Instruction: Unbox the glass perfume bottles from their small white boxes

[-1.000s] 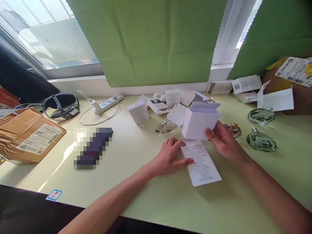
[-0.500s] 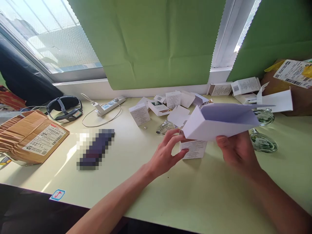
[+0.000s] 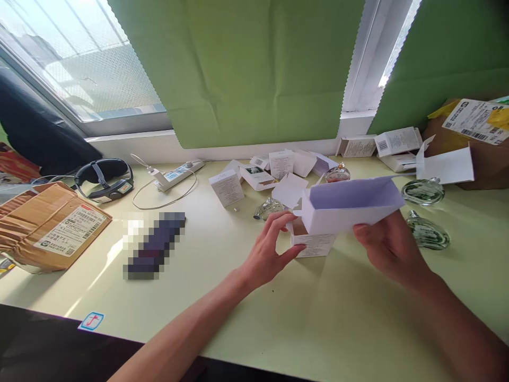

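Observation:
My right hand (image 3: 385,246) grips a white paper carton (image 3: 345,218) from its right and underside. The carton is tilted, and its open mouth shows a pale lilac inside. Below it, a smaller printed white box (image 3: 316,246) stands on the table with its top open, partly hidden by the carton. My left hand (image 3: 268,249) holds this box by its left end, thumb on the near side and fingers over the far edge. A clear glass bottle (image 3: 267,208) lies just beyond my left fingers. Two greenish glass bottles, one near (image 3: 427,232) and one farther (image 3: 423,191), lie right of my right hand.
Several white boxes (image 3: 281,164) are heaped by the wall, with a pinkish bottle (image 3: 337,173) beside them. An open brown parcel (image 3: 59,228), a headset (image 3: 105,180), a power strip (image 3: 178,175) and a blurred-out dark object (image 3: 157,246) occupy the left. Another cardboard box (image 3: 457,159) stands far right.
The carton in my right hand has shifted slightly left and down, its mouth tipping further into view. More of the smaller box's open top and the pinkish bottle now show. My left hand has barely moved.

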`<state>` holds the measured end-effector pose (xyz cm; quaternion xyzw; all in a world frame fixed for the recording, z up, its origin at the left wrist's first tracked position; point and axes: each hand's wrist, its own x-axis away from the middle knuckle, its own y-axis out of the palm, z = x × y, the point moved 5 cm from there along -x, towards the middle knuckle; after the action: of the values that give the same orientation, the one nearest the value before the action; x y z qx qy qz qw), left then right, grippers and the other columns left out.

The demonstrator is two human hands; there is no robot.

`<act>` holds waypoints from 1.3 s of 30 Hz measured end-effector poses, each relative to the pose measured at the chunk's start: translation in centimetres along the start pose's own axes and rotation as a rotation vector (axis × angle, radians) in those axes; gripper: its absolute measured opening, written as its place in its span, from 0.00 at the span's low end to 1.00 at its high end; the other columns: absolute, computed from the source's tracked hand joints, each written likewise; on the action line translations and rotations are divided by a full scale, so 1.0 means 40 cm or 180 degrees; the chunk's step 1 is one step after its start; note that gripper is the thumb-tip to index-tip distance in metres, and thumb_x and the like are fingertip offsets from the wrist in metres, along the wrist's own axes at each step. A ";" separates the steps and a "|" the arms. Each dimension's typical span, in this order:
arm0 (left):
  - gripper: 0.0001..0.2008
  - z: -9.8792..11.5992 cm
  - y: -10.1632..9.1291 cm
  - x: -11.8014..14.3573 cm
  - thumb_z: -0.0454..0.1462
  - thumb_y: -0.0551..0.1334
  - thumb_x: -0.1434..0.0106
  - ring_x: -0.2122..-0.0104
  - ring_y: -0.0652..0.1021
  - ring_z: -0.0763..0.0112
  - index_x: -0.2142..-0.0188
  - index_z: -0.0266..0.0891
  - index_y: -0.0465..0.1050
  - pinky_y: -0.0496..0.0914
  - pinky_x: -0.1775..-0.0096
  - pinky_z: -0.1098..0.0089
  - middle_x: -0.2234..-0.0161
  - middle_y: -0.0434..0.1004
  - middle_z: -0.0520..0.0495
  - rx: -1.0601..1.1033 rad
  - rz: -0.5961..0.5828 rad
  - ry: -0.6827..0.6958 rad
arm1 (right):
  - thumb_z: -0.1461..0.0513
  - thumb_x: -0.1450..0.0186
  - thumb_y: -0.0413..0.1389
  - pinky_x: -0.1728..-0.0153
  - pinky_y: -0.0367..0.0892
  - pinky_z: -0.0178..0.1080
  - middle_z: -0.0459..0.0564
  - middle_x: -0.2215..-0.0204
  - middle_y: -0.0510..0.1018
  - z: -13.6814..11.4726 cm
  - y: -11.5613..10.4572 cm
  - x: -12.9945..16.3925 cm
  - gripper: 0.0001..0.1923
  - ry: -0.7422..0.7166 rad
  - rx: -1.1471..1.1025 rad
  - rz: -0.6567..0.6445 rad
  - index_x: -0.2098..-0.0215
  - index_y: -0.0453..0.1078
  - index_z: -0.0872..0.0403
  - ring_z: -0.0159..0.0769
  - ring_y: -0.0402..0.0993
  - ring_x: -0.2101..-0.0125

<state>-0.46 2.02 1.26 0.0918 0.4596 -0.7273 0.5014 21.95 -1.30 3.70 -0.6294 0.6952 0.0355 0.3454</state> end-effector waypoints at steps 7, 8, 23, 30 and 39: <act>0.30 0.004 0.000 0.003 0.37 0.67 0.36 0.47 0.74 0.62 0.37 0.47 0.59 0.72 0.48 0.61 0.43 0.69 0.39 -0.0040 0.0021 -0.0085 | 0.58 0.30 0.56 0.61 0.70 0.43 0.51 0.53 0.67 -0.041 0.023 -0.009 0.14 -0.0521 0.0372 0.0032 0.47 0.67 0.43 0.42 0.68 0.57; 0.30 0.005 0.000 0.002 0.37 0.67 0.36 0.46 0.73 0.61 0.37 0.46 0.59 0.72 0.47 0.61 0.43 0.69 0.39 -0.0037 0.0031 -0.0078 | 0.58 0.30 0.56 0.62 0.69 0.43 0.51 0.55 0.67 -0.044 0.022 -0.012 0.12 -0.0517 0.0422 0.0077 0.48 0.67 0.43 0.42 0.69 0.58; 0.13 0.015 -0.016 -0.005 0.37 0.58 0.29 0.51 0.72 0.65 0.46 0.42 0.66 0.72 0.51 0.64 0.50 0.70 0.41 0.0368 0.0082 0.0027 | 0.54 0.32 0.60 0.67 0.67 0.39 0.48 0.61 0.77 -0.044 0.044 -0.011 0.15 -0.0059 0.0558 -0.0004 0.49 0.72 0.46 0.38 0.72 0.64; 0.12 0.010 -0.015 -0.005 0.36 0.56 0.28 0.50 0.70 0.65 0.46 0.42 0.66 0.70 0.50 0.63 0.50 0.69 0.41 0.0485 0.0124 0.0013 | 0.54 0.34 0.62 0.60 0.69 0.39 0.45 0.52 0.76 -0.030 0.027 -0.011 0.16 0.0405 0.0108 -0.0186 0.48 0.73 0.40 0.36 0.71 0.61; 0.12 0.008 -0.012 0.000 0.37 0.53 0.26 0.46 0.68 0.63 0.45 0.41 0.64 0.67 0.46 0.60 0.48 0.67 0.40 0.0684 0.0050 -0.0031 | 0.56 0.35 0.64 0.59 0.71 0.37 0.42 0.51 0.77 -0.005 0.023 -0.017 0.14 0.0538 -0.0557 -0.0288 0.51 0.78 0.33 0.36 0.73 0.55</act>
<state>-0.76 1.79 1.72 0.1450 0.3758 -0.7689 0.4965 21.04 -0.63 3.85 -0.6886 0.6870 0.0273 0.2306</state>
